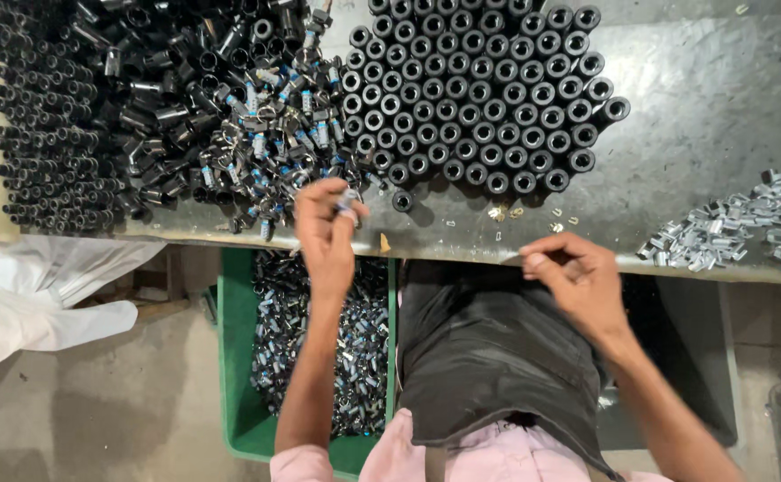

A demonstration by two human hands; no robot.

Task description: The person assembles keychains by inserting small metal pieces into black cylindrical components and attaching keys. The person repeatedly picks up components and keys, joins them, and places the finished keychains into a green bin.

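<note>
Grey and scuffed, the workbench (720,107) ran across the top of the view, its front edge just under both hands. Far left of the fingers lay a jumbled heap of black tubes (60,116), long axes mostly sideways. Left hand (326,228) was raised at the bench edge, fingertips pinched on a small metal clip (347,200), with the pile of clips (274,134) just beyond them and a green bin (239,357) of more below the wrist. Upright black tubes (488,89) stood packed ahead, between the hands. Right hand (578,277) rested at the edge, fingers curled narrow; what they held I could not tell. Open bench lay beyond it, loose silver pieces (720,234) further right.
</note>
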